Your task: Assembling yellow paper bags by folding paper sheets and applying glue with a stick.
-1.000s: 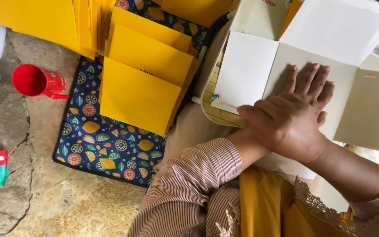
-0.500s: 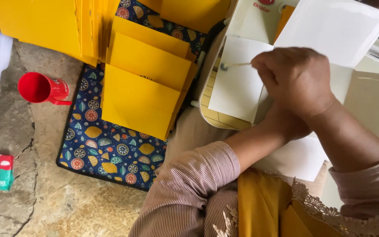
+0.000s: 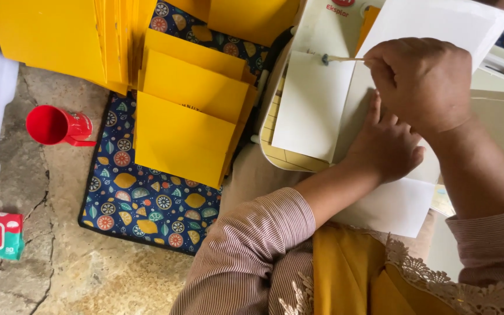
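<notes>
Your right hand (image 3: 424,81) pinched a thin stick (image 3: 345,59), its dark tip touching the top edge of the white paper flap (image 3: 310,105). Your left hand (image 3: 383,146) (fingers flat, open) pressed the unfolded paper beside yellow envelopes (image 3: 185,125).

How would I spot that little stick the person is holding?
Find the unfolded white paper sheet at upper right. The right hand pinches a thin pale stick over its top edge. Its dark, dabbed tip is the only slender thing among flat sheets.
</notes>
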